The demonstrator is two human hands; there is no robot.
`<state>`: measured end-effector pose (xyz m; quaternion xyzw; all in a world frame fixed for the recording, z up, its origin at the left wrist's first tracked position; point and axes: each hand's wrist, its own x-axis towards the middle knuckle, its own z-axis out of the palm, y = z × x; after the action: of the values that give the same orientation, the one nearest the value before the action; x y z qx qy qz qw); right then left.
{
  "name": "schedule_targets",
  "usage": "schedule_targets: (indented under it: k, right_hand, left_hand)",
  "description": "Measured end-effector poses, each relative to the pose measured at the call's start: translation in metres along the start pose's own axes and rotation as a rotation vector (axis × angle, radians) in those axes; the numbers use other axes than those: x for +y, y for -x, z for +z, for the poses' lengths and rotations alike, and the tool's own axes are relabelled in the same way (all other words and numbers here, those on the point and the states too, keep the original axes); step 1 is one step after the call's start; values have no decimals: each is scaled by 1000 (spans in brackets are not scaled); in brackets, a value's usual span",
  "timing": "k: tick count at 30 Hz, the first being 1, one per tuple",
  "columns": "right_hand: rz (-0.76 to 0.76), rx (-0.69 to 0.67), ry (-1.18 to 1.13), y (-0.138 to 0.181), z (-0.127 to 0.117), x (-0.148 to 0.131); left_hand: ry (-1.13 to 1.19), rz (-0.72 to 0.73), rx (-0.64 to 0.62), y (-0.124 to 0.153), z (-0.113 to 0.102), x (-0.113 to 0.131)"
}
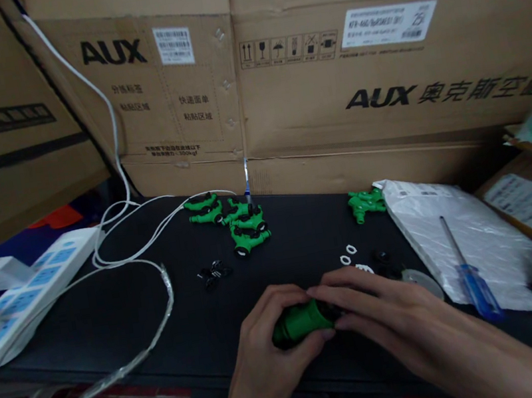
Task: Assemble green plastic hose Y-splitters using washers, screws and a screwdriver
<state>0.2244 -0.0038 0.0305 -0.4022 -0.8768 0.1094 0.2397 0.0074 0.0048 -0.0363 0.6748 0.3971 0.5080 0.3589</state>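
Observation:
Over the front edge of the black table (113,317), my left hand (263,344) grips a green plastic fitting (300,322) from below and behind. My right hand (378,305) pinches the fitting's dark right end with thumb and fingertips. Farther back lies a cluster of several green fittings with black parts (236,220). Another green fitting (365,203) lies at the back right. Small black parts (214,273) sit left of centre, and white rings (348,254) lie just beyond my right hand.
A blue-handled screwdriver (470,274) rests on a white plastic bag (469,241) at the right. A white power strip (23,291) and white cables (142,245) occupy the left. Large AUX cardboard boxes (328,81) wall off the back.

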Motion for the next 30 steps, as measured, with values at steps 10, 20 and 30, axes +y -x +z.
schedule_targets:
  k: [10, 20, 30]
  right_hand:
    - [-40, -36, 12, 3, 1, 9]
    - [-92, 85, -52, 4, 11, 10]
    - [250, 355, -467, 20, 71, 0]
  left_hand:
    - [27, 13, -19, -1, 0, -4]
    - [275, -186, 68, 4, 1, -7]
    - [398, -348, 75, -1, -4, -2]
